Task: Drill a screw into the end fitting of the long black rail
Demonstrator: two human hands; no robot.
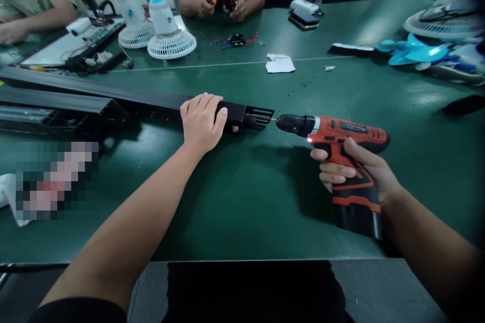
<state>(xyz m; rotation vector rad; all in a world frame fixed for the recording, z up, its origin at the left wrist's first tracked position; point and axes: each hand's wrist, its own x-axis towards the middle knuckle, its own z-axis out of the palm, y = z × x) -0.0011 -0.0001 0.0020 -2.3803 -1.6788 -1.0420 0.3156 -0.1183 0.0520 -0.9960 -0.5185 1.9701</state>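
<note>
My left hand (202, 123) is closed over a long black bar-shaped housing (162, 106) that lies on the table and runs off to the left. Its right end carries a slotted black piece (265, 111) with brownish wires or rods inside. In my right hand (373, 166) is a red and black cordless drill (352, 133), gripped by its handle, with the index finger at the trigger. A small light glows under the chuck. The thin brass-coloured bit (273, 119) points left, right at the slotted end; I cannot tell whether it touches anything.
More black housings (53, 101) lie left on the green table (227, 212). Ahead are white fans (172, 35), a circuit board with wires (237, 40), paper (280, 64) and blue fan blades (417, 50). Co-workers' hands (206, 6) are across the table and at far left.
</note>
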